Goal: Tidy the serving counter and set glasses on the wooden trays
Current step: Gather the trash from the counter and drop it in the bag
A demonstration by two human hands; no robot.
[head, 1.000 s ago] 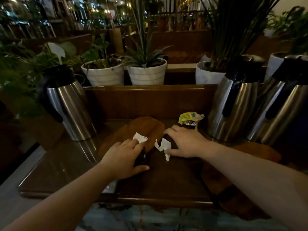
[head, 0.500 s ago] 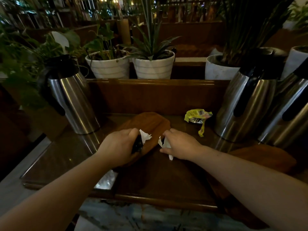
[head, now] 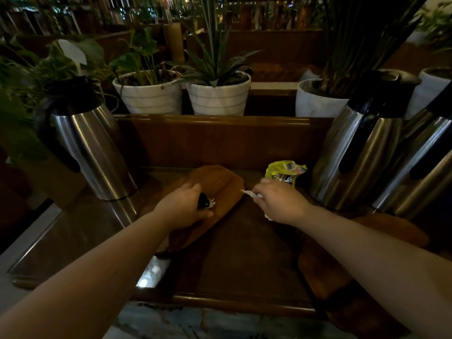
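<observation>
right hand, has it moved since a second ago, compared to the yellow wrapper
Yes. The right hand, closed on a white paper scrap, has shifted right and away from the person, ending just short of the yellow wrapper; earlier it lay nearer the counter's middle.

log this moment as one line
left hand: shut on dark item | right hand: shut on paper scrap | yellow wrapper: on counter

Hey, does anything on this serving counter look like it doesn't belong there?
Yes: a crumpled yellow wrapper lies as litter on the counter beside the right-hand flasks. Each hand, left hand and right hand, holds white paper scraps.
</observation>
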